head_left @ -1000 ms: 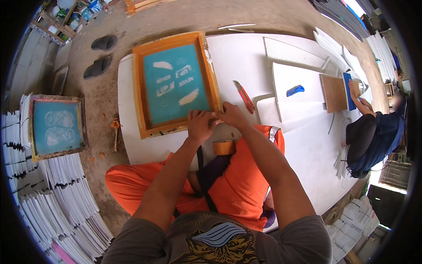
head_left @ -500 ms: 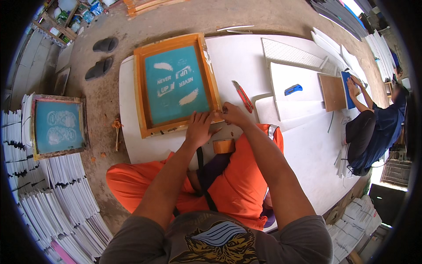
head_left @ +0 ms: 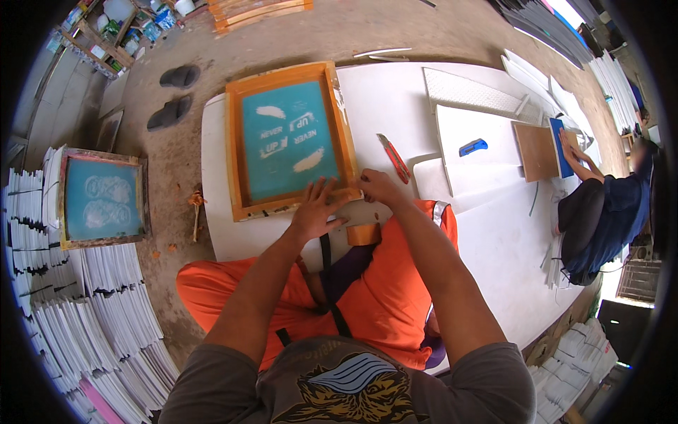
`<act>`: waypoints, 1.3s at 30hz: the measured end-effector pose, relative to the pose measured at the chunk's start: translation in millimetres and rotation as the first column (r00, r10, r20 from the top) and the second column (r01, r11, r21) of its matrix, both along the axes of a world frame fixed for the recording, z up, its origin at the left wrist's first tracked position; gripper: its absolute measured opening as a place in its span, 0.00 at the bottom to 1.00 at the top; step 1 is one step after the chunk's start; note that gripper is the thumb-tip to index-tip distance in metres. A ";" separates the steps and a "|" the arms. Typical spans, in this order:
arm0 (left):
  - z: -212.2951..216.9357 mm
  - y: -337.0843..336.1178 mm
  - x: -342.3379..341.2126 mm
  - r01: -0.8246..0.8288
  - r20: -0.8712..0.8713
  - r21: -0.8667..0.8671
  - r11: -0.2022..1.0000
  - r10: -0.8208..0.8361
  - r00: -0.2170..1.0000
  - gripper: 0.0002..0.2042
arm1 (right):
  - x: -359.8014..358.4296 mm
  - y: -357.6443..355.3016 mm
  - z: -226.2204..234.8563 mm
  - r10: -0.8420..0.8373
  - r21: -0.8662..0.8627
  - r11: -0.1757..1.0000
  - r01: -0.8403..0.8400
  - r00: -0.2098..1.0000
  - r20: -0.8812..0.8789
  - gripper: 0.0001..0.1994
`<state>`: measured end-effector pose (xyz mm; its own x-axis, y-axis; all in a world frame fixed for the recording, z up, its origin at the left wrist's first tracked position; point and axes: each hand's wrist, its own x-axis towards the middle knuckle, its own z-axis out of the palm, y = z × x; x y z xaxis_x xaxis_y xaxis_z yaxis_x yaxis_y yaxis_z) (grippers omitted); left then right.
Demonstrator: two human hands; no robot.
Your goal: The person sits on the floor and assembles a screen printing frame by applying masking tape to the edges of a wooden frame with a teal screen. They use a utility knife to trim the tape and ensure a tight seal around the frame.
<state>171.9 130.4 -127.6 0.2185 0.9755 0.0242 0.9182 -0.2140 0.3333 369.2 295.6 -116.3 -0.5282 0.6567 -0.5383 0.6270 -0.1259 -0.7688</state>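
Note:
A wooden screen-printing frame [head_left: 344, 127] with teal mesh and pale lettering lies on the white table in front of me. My left hand [head_left: 316, 212] rests on its near rim, fingers spread, holding nothing. At the near right corner, my right hand [head_left: 381, 189] is closed with bent fingers against the wood; whatever it pinches there is too small to make out. Between my forearms, by my knee, stands a roll of brown tape [head_left: 361, 234]. Just beyond my right hand lies a red utility knife [head_left: 394, 159].
A blue utility knife [head_left: 473, 147] lies on a white board to the right. Further right, a co-worker [head_left: 600, 205] leans over a blue panel [head_left: 561, 147]. Another teal screen [head_left: 104, 198] leans on stacked white sheets [head_left: 113, 297] at left. Dark slippers [head_left: 169, 113] lie on the floor.
The view has shifted slightly, moving the scene a little rightward. My left hand's fingers have spread wider on the rim. My right hand stays at the frame's corner.

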 end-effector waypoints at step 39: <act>0.0 -3.5 20.4 -0.084 0.148 0.133 0.988 0.064 0.987 0.22 | 20.5 4.1 -25.6 0.394 0.310 0.850 -0.426 0.905 0.163 0.30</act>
